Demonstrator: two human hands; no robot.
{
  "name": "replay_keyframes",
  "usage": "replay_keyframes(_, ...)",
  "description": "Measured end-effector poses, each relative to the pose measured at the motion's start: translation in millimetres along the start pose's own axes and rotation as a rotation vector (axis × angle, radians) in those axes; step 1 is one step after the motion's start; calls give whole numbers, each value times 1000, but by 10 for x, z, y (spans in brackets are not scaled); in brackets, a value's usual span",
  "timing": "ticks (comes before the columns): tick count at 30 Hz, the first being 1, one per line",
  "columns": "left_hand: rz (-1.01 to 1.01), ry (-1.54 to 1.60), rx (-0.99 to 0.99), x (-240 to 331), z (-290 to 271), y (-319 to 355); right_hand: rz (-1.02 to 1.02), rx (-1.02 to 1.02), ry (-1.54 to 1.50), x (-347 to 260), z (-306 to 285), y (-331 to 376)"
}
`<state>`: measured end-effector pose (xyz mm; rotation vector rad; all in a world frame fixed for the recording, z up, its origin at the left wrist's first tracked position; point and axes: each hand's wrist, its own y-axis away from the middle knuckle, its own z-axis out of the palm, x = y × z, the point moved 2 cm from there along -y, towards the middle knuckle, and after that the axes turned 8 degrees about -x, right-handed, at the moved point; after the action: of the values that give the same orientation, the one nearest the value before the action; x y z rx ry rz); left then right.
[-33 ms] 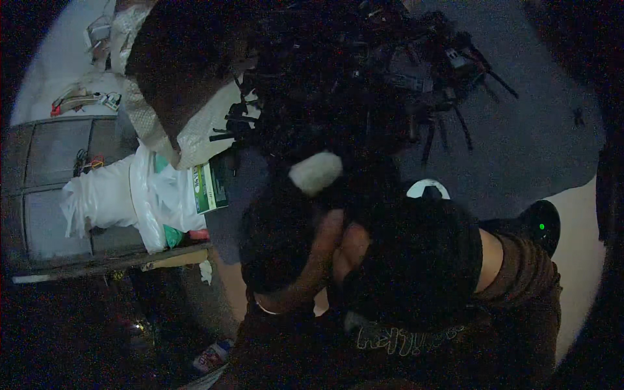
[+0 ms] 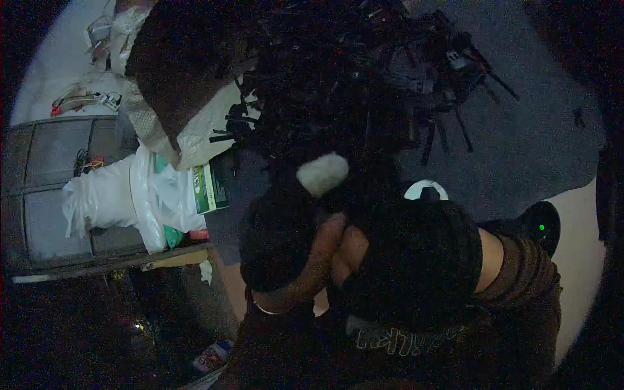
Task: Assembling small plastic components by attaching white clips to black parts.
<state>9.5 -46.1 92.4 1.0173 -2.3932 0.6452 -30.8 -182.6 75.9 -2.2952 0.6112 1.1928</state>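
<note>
Low in the middle, my two hands are close together in dim light. My left hand (image 2: 329, 233) comes up from a bare forearm with a thin band at the wrist, its fingers pressed together and their tips lost in the dark. Beside it my right hand (image 2: 351, 249) is curled. Both seem closed on something dark that I cannot make out. Just beyond them shows a soft white wad (image 2: 323, 174); whether a hand touches it is hidden. Past the wad spreads a large heap of black plastic parts (image 2: 338, 84), some with long thin arms.
A woven sack (image 2: 140, 110) opens at the upper left. Below it, white plastic bags (image 2: 149, 198) and a green box (image 2: 211, 188) lie by a grey rack (image 2: 55, 221). A grey cloth (image 2: 520, 123) lies under the heap. At right are a white round thing (image 2: 416, 188) and a green light (image 2: 541, 227).
The white wad has shifted slightly to the right and turned a little. My hands have stayed almost in place, close together.
</note>
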Motion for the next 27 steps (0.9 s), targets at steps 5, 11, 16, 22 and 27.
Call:
replay_keyframes(5, -312, 203, -146, -63, -42, 73, -241, 216, -614, 270, 221, 66)
replay_keyframes(11, -522, 258, -333, -41, -111, -80, -340, 232, -976, 265, 240, 32)
replay_keyframes(16, -661, 867, -380, -211, -19, -124, -332, 272, -166, 169, -13, 17)
replay_keyframes(22, 186, -318, -71, 189, -157, -148, -339, 480, 113, 201, -58, 62)
replay_keyframes(27, 33, 432, 50, 8, -40, -75, -236, 515, 118, 353, 113, -110)
